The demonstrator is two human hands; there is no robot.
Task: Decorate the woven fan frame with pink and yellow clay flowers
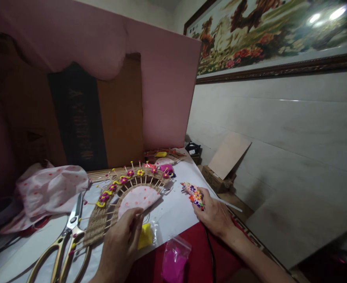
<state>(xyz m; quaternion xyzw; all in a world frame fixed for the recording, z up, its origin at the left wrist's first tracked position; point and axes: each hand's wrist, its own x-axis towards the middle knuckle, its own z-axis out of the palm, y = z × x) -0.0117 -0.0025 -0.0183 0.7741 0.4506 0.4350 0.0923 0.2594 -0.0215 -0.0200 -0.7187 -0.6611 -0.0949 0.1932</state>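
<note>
A fan-shaped craft [99,218] of woven twine and thin sticks lies on the white sheet, its outer band decorated with small purple and yellow clay flowers [130,173]. A half circle of pink dotted fabric [139,197] fills its inner part. My left hand [121,239] is closed on the fan at the near edge of that fabric; the fingertips are partly hidden. To the right, my right hand [213,214] grips a flower-patterned hot glue gun [197,196], its nozzle pointing left and apart from the fan. A clear glue stick [229,204] sticks out behind it.
Gold-handled scissors [72,222] lie left of the fan, near crumpled dotted fabric [55,184]. Bags of yellow clay [145,236] and magenta clay [176,261] lie in front. A black cord [211,251] hangs near the edge. Behind stands a cardboard panel [122,118].
</note>
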